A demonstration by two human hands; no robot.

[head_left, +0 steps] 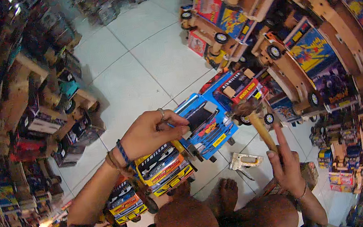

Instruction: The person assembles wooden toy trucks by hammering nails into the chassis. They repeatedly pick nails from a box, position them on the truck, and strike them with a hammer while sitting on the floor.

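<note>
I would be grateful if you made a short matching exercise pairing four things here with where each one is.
Things
1. Hammer
2. Staple gun
3. Ring
4. Blue toy truck

Places
A. On a finger of the left hand
B. Beside a yellow-fronted toy truck
C. In the right hand
D. Lying on the tiled floor

Pairs: 1-C, 2-D, 3-A, 4-B
</note>
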